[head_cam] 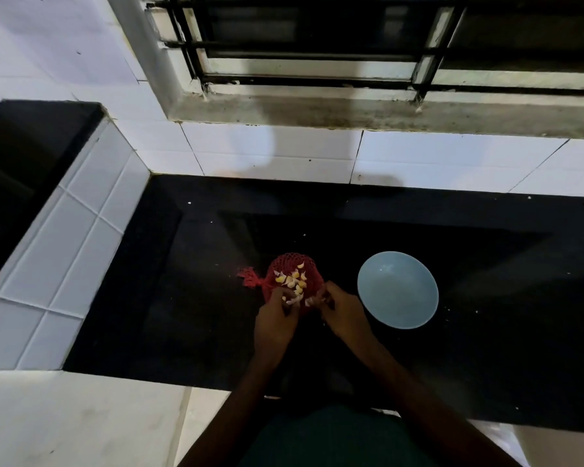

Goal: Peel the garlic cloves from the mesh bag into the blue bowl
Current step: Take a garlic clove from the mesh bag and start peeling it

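The red mesh bag (292, 264) is lying on the black surface (182, 298) straight in front of you, a little left of the middle, with its knotted tail (246, 277) pointing to the left. Pale and yellowish garlic cloves (292, 281) are showing in a loose cluster on the bag's upper side, trailing toward its near edge. You are working at that near edge with both hands. Your left hand (275, 323) is curling its fingers onto the netting at the near left, and your right hand (343, 315) is pinching the netting at the near right, so both hands are grasping the mesh bag. Pale cloves are sitting right at your fingertips, but the picture is too small and too dim to tell whether a clove is also caught between the fingers. The two hands are staying close together without touching. The blue bowl (398, 298) is standing upright on the surface just to the right of your right hand, apart from the bag, with its pale inside facing the camera. A few white specks are dotting the dark surface around them. On the left a white tiled ledge (64, 247) is rising beside the surface, and behind it a white tiled wall (284, 153) is running up to a grey sill (351, 112) under a window with dark bars (317, 45). Your forearms are reaching in from the bottom edge over a dark green garment (334, 439).
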Demonstrator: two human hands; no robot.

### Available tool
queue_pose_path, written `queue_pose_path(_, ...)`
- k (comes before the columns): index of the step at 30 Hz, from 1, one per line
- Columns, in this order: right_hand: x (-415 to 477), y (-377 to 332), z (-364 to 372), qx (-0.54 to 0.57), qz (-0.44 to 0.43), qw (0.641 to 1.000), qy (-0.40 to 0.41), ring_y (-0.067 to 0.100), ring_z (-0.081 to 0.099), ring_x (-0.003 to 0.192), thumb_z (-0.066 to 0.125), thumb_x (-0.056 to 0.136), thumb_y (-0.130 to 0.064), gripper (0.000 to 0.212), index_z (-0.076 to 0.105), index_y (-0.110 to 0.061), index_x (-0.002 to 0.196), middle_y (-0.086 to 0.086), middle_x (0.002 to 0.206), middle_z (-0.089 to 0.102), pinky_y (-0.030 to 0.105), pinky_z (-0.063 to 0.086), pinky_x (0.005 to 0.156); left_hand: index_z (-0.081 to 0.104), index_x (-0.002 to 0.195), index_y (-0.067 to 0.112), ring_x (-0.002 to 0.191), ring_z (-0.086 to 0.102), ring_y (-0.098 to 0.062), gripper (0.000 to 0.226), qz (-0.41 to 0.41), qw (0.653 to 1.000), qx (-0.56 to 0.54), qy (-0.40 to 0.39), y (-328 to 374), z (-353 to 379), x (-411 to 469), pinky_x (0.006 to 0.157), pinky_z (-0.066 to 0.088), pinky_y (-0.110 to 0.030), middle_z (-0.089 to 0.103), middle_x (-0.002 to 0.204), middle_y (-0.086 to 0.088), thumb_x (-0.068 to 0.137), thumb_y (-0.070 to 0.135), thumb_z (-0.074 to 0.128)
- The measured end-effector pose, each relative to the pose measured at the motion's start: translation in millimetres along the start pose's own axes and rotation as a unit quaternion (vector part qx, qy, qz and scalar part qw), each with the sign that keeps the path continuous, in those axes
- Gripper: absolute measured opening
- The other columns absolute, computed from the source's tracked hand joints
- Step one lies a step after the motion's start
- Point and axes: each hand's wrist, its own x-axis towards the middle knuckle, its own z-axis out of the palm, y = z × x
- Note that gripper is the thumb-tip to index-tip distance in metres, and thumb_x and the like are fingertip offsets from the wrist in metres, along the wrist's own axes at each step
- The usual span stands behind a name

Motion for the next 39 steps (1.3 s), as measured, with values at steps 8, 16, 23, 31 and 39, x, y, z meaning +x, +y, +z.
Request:
queue_pose_path(8, -61, 44, -16, 0.013, 0.037, 0.999, -0.013, 0.003, 0.068, 0.075, 0.064, 0.09, -0.005, 0.025, 0.055, -0.028, 0.09, -0.012, 0.083, 0.069, 0.022, 0.052, 0.07, 0.062, 0.109, 0.029, 0.088, 0.063, 0.004, 0.012, 0.075, 0.991, 0.052, -0.097, -2, 27, -16, 0.08, 0.053, -0.02, 0.068, 0.097, 0.015, 0.097, 0.025, 0.064)
queue_pose_path(16, -75, 52, -22, -0.042, 0.03, 0.999, -0.002, 0.013, 0.066, 0.087, 0.063, 0.095, -0.019, 0.008, 0.057, -0.02, 0.101, -0.004, 0.092, 0.069, 0.023, 0.042, 0.072, 0.066, 0.111, 0.028, 0.093, 0.066, 0.001, 0.014, 0.087, 0.977, 0.073, -0.178, -7, 52, -33, 0.087, 0.053, -0.024, 0.072, 0.104, 0.015, 0.097, 0.026, 0.064)
queue_pose_path(23, -81, 74, -21, -0.181, -0.016, 0.983, -0.004, 0.033, 0.066, 0.099, 0.052, 0.099, -0.023, 0.016, 0.058, -0.014, 0.111, 0.01, 0.105, 0.068, 0.042, 0.051, 0.08, 0.064, 0.111, 0.032, 0.091, 0.066, -0.001, 0.013, 0.079, 0.973, 0.105, -0.192, -6, 57, -39, 0.086, 0.056, -0.031, 0.071, 0.104, 0.015, 0.099, 0.029, 0.061)
queue_pose_path(31, -81, 77, -26, -0.339, -0.08, 0.936, -0.044, 0.03, 0.07, 0.086, 0.056, 0.09, -0.033, 0.043, 0.052, -0.029, 0.132, -0.001, 0.114, 0.064, 0.041, 0.054, 0.058, 0.063, 0.117, 0.029, 0.098, 0.068, -0.009, 0.018, 0.072, 0.97, 0.129, -0.195, -5, 61, -40, 0.089, 0.056, -0.037, 0.072, 0.11, 0.009, 0.1, 0.029, 0.058)
queue_pose_path(39, -73, 62, -25, -0.477, -0.094, 0.873, -0.047, 0.022, 0.064, 0.046, 0.082, 0.061, -0.03, 0.052, 0.071, -0.029, 0.112, 0.0, 0.069, 0.066, 0.03, 0.044, 0.037, 0.062, 0.117, 0.028, 0.097, 0.068, -0.012, 0.018, 0.074, 0.971, 0.143, -0.179, -4, 63, -41, 0.087, 0.057, -0.039, 0.072, 0.11, 0.006, 0.1, 0.031, 0.057)
